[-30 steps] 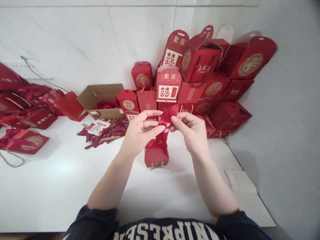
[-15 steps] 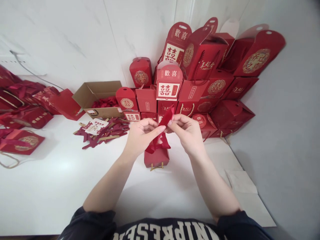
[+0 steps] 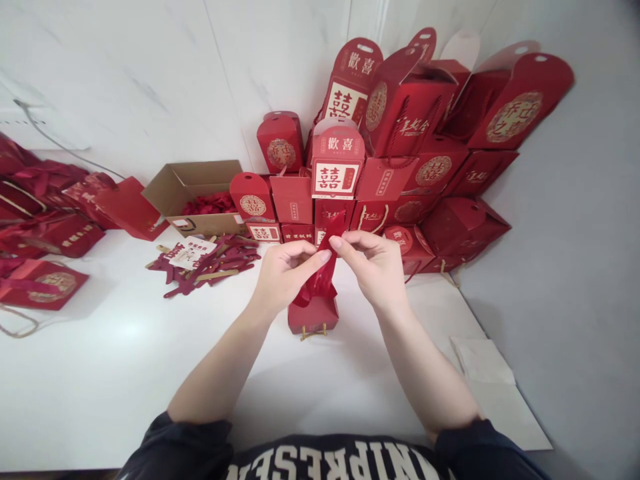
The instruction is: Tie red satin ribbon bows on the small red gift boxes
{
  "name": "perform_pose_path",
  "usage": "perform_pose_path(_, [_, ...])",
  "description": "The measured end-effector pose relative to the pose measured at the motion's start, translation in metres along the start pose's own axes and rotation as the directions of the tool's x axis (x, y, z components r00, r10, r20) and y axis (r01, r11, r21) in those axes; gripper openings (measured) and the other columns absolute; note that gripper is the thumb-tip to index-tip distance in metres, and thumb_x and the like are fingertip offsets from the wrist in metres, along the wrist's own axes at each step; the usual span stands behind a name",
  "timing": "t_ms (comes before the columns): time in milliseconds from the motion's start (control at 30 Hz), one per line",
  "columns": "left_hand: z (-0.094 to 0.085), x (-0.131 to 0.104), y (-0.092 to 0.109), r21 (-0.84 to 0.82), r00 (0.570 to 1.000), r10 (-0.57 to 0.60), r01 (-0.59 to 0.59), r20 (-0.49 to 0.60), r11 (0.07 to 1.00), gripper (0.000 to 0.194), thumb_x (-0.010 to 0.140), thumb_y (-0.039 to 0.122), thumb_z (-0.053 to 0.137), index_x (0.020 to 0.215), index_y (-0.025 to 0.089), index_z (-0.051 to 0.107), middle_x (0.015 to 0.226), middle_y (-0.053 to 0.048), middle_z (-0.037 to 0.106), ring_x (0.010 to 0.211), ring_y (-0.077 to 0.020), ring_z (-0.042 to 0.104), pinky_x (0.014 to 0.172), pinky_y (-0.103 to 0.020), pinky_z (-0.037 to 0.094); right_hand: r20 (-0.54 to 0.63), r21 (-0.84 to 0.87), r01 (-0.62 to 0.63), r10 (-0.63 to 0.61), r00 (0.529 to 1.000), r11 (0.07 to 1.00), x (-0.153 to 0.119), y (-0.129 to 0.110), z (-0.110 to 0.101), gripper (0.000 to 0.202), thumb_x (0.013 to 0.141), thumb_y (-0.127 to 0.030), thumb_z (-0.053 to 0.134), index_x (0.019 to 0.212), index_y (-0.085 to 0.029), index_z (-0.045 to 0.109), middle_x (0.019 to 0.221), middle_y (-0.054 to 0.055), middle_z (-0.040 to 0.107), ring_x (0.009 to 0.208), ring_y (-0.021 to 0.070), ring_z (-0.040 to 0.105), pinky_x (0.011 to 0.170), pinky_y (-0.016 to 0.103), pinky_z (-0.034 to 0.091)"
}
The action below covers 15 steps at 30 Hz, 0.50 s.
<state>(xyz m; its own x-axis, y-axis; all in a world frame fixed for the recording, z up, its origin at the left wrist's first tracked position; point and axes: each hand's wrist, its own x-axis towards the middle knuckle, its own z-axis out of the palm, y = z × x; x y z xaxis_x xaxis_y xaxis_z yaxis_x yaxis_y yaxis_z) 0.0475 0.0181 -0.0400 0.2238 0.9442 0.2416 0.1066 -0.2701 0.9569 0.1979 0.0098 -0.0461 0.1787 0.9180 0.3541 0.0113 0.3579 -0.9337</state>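
Note:
A shiny red ribbon is pinched between my two hands in the middle of the head view. My left hand grips it from the left with thumb and fingers closed. On the other side, the thumb and forefinger of my right hand hold the same ribbon near its upper end. Loose folds hang down below the fingers. Right beneath them stands a small red gift box with a gold cord handle at its front; the ribbon and my hands partly cover its top.
Red gift boxes are stacked along the wall at the back right. An open cardboard box holds red ribbon. Beside it lies a pile of dark red cut-out pieces. More red boxes sit at the left; white sheets lie at the right.
The ribbon's upper end has shifted slightly left, and its folds below now hang straighter. Both hands stay closed on it in nearly the same place.

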Motion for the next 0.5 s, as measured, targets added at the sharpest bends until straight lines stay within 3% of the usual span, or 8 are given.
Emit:
perform_pose_path(167, [-0.004, 0.001, 0.001, 0.060, 0.997, 0.018, -0.022, 0.075, 0.998, 0.023, 0.079, 0.034, 0.068, 0.067, 0.015, 0.064, 0.062, 0.001, 0.058, 0.058, -0.0084, 0.050, 0.054, -0.021, 0.040, -0.057, -0.014, 0.025, -0.026, 0.998, 1.000, -0.001, 0.000, -0.002, 0.016, 0.071, -0.036, 0.076, 0.073, -0.021, 0.071, 0.074, 0.000, 0.069, 0.069, 0.0143, 0.061, 0.071, 0.030, 0.049])
perform_pose_path(267, [-0.010, 0.004, 0.000, 0.072, 0.993, 0.012, -0.020, 0.115, 0.997, 0.020, 0.076, 0.034, 0.071, 0.074, 0.015, 0.065, 0.074, -0.001, 0.062, 0.066, -0.0111, 0.056, 0.059, -0.023, 0.045, -0.065, -0.008, 0.058, -0.058, 0.996, 0.998, -0.002, -0.005, -0.004, 0.014, 0.071, -0.032, 0.076, 0.072, -0.021, 0.069, 0.072, -0.001, 0.067, 0.067, 0.0126, 0.059, 0.070, 0.029, 0.048])
perform_pose_path(500, [-0.026, 0.009, 0.000, -0.088, 0.952, 0.086, -0.063, 0.295, 0.994, 0.026, 0.079, 0.029, 0.070, 0.102, 0.018, 0.066, 0.102, -0.007, 0.069, 0.095, -0.0182, 0.065, 0.085, -0.030, 0.052, -0.015, 0.167, 0.101, -0.100, 0.995, 0.981, -0.002, -0.015, -0.010, 0.015, 0.077, -0.027, 0.071, 0.071, -0.022, 0.058, 0.068, -0.004, 0.059, 0.064, 0.0106, 0.054, 0.065, 0.025, 0.045])
